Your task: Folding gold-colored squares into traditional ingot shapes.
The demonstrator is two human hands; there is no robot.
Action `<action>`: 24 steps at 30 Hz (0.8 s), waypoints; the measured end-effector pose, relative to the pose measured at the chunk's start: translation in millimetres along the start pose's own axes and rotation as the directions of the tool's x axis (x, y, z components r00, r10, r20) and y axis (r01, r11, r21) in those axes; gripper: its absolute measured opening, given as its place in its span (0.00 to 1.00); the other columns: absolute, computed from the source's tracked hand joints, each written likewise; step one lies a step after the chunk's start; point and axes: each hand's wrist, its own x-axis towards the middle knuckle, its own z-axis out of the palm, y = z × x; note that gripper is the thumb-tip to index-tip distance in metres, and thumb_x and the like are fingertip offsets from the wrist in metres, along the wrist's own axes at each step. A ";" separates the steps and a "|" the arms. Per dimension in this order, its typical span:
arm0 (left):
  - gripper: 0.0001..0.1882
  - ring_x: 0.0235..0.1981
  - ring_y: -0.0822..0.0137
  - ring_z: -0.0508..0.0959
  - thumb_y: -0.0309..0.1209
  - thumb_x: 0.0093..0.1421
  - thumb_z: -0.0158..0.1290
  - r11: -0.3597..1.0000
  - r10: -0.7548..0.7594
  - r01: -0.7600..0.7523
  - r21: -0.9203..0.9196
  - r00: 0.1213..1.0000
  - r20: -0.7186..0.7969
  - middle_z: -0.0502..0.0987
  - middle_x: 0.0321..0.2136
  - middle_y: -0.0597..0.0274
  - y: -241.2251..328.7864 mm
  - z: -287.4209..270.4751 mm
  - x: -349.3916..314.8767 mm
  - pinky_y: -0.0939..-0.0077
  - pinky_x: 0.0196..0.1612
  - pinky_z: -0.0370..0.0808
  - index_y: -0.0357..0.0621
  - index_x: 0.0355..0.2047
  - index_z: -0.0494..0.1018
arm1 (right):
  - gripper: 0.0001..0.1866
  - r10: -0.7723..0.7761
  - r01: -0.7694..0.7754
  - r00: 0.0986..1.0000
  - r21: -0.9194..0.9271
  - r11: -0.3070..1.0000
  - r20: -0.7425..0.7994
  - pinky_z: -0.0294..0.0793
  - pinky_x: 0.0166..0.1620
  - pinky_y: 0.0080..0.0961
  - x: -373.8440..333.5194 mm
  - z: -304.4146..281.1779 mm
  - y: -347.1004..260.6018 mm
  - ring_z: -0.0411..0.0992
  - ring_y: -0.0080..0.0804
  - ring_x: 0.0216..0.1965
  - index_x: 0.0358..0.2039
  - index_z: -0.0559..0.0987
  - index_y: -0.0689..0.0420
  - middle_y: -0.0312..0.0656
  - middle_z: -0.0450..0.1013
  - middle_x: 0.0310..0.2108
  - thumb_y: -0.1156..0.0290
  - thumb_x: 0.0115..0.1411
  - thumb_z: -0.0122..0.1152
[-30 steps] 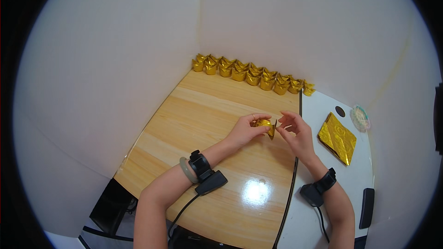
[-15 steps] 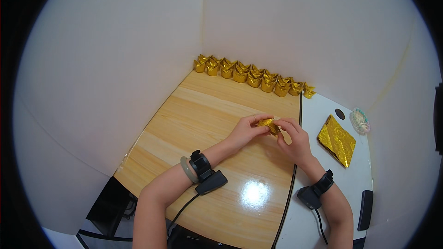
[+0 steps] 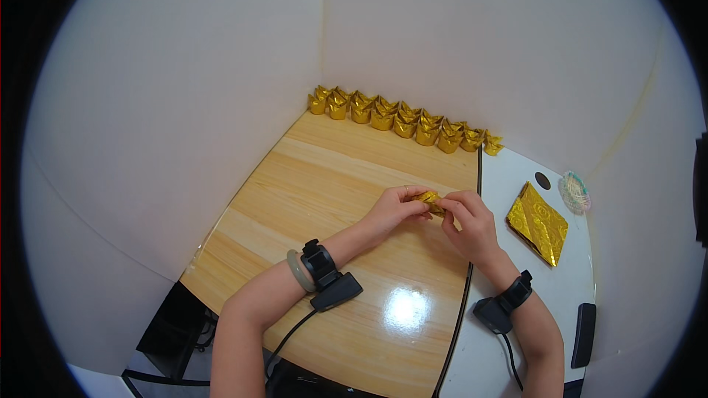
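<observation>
A small piece of gold paper, shiny and creased into a partly folded shape, sits above the middle of the wooden table. The left hand pinches its left end, and the right hand pinches its right end, fingers of both closed narrowly on it. A row of folded gold shapes lines the far edge. A stack of gold sheets lies to the right on a white table.
</observation>
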 end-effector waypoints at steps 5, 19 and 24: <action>0.18 0.38 0.72 0.76 0.22 0.57 0.48 0.999 0.003 -0.004 0.033 1.000 0.012 0.74 0.41 0.59 0.5 0.4 -0.9 0.82 0.43 0.73 0.33 0.48 0.67 | 0.17 -0.011 0.011 1.000 -0.018 1.000 0.018 0.73 0.31 0.27 0.3 -1.3 -1.6 0.71 0.35 0.31 0.34 0.76 0.57 0.38 0.71 0.31 0.83 0.39 0.59; 0.15 0.40 0.68 0.76 0.31 0.64 0.43 0.989 0.014 -0.006 -0.145 0.998 0.054 0.74 0.41 0.56 -0.8 -2.9 0.4 0.77 0.45 0.73 0.32 0.45 0.68 | 0.16 -0.013 0.012 0.998 -0.015 1.000 -0.065 0.75 0.31 0.24 -1.0 -0.6 -1.9 0.74 0.33 0.30 0.35 0.76 0.57 0.39 0.74 0.29 0.82 0.43 0.61; 0.15 0.40 0.66 0.76 0.33 0.64 0.44 0.995 0.013 -0.007 -0.097 0.998 0.056 0.75 0.40 0.56 -0.5 -2.0 -1.6 0.75 0.45 0.73 0.33 0.43 0.69 | 0.14 -0.152 0.146 0.986 -0.101 0.984 -0.064 0.76 0.30 0.23 2.5 -4.0 -4.9 0.74 0.32 0.30 0.34 0.77 0.58 0.38 0.74 0.27 0.81 0.43 0.61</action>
